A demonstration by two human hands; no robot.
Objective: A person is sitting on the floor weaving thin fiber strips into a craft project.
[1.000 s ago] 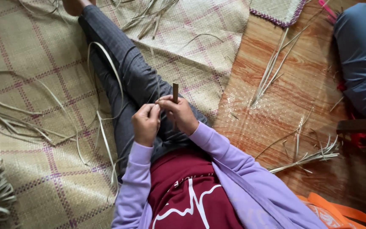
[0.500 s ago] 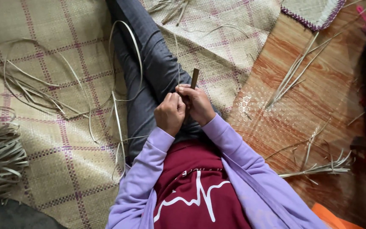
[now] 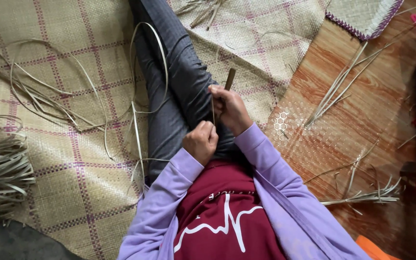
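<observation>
right hand [image 3: 231, 110] grips a dark wooden stick [image 3: 229, 79]; left hand [image 3: 200, 140] pinches a thin reed strip [image 3: 213, 110].

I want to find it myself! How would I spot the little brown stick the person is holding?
Look at the grey trouser leg stretched across the checked woven mat. Both hands meet over it, and the right hand, the upper one, grips the short brown stick. Unlike the pale, thin, curly strips lying about, it is dark, thick and straight, poking up from the fist.
</observation>
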